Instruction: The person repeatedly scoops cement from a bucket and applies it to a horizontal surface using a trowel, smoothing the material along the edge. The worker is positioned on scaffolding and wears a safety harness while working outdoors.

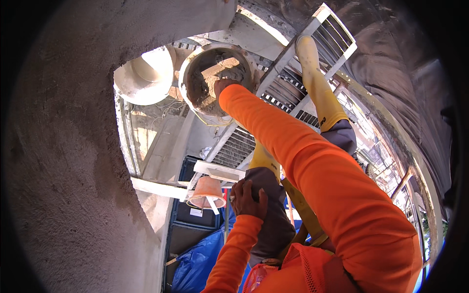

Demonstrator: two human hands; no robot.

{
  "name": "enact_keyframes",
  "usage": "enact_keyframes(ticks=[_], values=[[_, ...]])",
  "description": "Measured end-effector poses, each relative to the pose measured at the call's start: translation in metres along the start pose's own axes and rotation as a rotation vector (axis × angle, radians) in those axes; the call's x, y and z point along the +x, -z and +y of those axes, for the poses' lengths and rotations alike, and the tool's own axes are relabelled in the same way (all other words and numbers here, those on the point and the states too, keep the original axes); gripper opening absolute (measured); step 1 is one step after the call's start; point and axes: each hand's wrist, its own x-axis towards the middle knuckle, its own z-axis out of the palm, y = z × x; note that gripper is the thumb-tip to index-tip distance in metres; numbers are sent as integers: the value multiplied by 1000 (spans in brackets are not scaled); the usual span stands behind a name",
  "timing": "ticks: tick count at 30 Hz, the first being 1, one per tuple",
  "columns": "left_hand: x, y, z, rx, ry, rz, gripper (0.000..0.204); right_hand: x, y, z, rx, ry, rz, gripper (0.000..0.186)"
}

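My right arm stretches forward to a round bucket (pixel 183 80) partly filled with wet grey mortar (pixel 202 97). Down inside it is my right hand (pixel 225 87), its fingers closed at the mortar beside a flat, pale, trowel-like tool (pixel 220 67); its handle is hidden. My left hand (pixel 248 199) is close to my bent knee, fingers curled. Against its fingertips lies the end of a pale flat board (pixel 219 171); how they grip it is partly hidden. Just left of this hand, lower down, is an orange bucket (pixel 207 188).
A second pale bucket (pixel 146 78) stands left of the mortar. My yellow boots (pixel 312 66) stand on a slatted metal platform (pixel 234 146). A rough plastered wall (pixel 73 146) fills the left side. Blue sheeting (pixel 198 259) lies below; a curved metal rail (pixel 410 141) runs along the right.
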Motion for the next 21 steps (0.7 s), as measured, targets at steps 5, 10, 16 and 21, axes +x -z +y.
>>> enact_keyframes(ticks=[5, 10, 16, 21], values=[[3, 4, 0, 7, -12, -37, 48, -73, -3, 45, -47, 184, 37, 29], [4, 4, 0, 19, -14, -50, 48, -74, 21, 42, 129, -27, 166, 37], [7, 2, 1, 59, -30, -19, 46, -9, -33, 22, 316, -49, 76, 41], [9, 3, 1, 75, -50, -15, 49, 6, -54, 55, 370, 172, 31, 46]])
